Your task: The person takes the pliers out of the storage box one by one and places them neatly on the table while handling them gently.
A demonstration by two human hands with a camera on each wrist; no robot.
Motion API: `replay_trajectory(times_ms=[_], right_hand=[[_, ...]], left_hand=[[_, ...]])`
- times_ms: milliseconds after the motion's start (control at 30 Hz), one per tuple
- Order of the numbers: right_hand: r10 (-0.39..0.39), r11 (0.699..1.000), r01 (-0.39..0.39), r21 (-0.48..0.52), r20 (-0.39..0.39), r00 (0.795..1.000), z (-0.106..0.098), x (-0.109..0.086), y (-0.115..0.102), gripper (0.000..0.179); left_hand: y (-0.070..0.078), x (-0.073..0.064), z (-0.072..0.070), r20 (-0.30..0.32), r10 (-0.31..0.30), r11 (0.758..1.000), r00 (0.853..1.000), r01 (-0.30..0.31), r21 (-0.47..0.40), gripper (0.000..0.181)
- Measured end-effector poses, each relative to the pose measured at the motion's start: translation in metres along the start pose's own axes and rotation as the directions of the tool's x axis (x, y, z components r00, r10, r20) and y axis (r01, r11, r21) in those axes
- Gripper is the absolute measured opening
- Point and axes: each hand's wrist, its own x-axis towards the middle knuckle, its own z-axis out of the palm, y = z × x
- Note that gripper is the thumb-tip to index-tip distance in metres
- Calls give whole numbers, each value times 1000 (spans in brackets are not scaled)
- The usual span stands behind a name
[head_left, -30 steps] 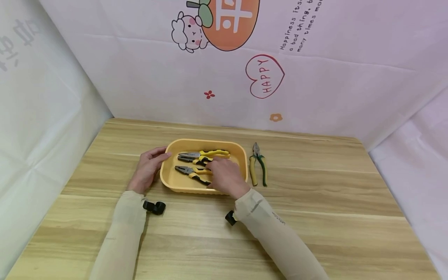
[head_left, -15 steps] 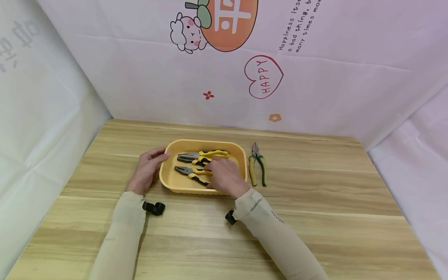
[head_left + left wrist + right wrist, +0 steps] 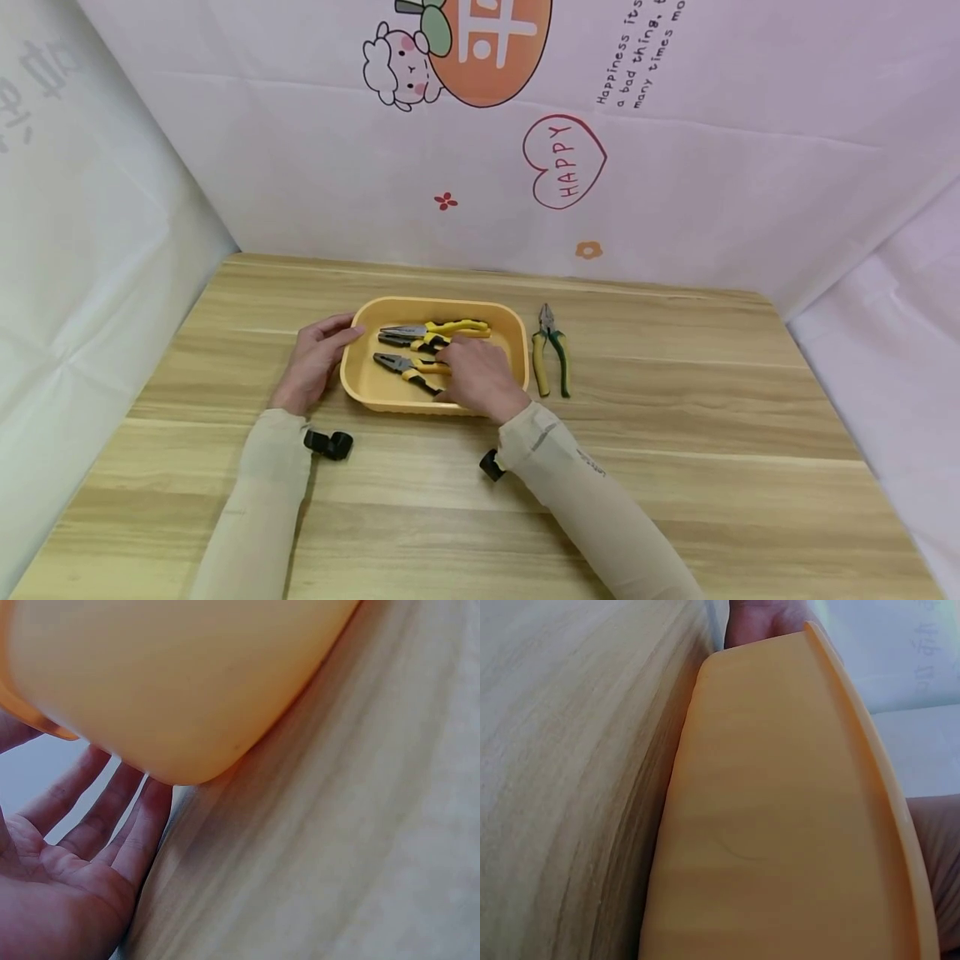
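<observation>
A yellow plastic tray (image 3: pixel 435 408) sits on the wooden table with several pliers in it. My left hand (image 3: pixel 315 358) holds its left end, thumb over the rim; in the left wrist view the fingers (image 3: pixel 135 825) lie against the outer wall. Inside, my right hand (image 3: pixel 480 375) grips the yellow-and-black handles of the combination pliers (image 3: pixel 393 362) nearest me; their jaws point left. Its fingertips are partly hidden, and the tray wall (image 3: pixel 780 810) blocks the right wrist view. Behind lie long-nose pliers (image 3: pixel 405 331) and another black-jawed pair (image 3: pixel 397 340), partly covered by the hand.
Pliers with yellow and green handles (image 3: pixel 551 354) lie just right of the tray, jaws pointing away from me. A printed white cloth (image 3: pixel 480 225) hangs behind the table, and another white cloth (image 3: pixel 112 208) borders its left side.
Both hands, the tray and the pliers stay almost in place. The whole head view shifts only very slightly.
</observation>
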Motion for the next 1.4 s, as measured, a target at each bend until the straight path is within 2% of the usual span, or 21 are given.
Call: replay_trajectory(times_ms=[333, 900, 1400], right_hand=[[12, 999, -11, -36, 10, 1000, 0, 1, -3, 47], [10, 998, -7, 57, -49, 999, 7, 1, 3, 55], [-2, 996, 4, 91, -23, 1000, 3, 0, 8, 54]], left_hand=[[0, 1, -1, 4, 3, 1000, 1000, -3, 10, 54], [-1, 0, -1, 2, -2, 1000, 1000, 2, -27, 54], [-1, 2, -1, 1, -3, 1000, 1000, 3, -1, 52]])
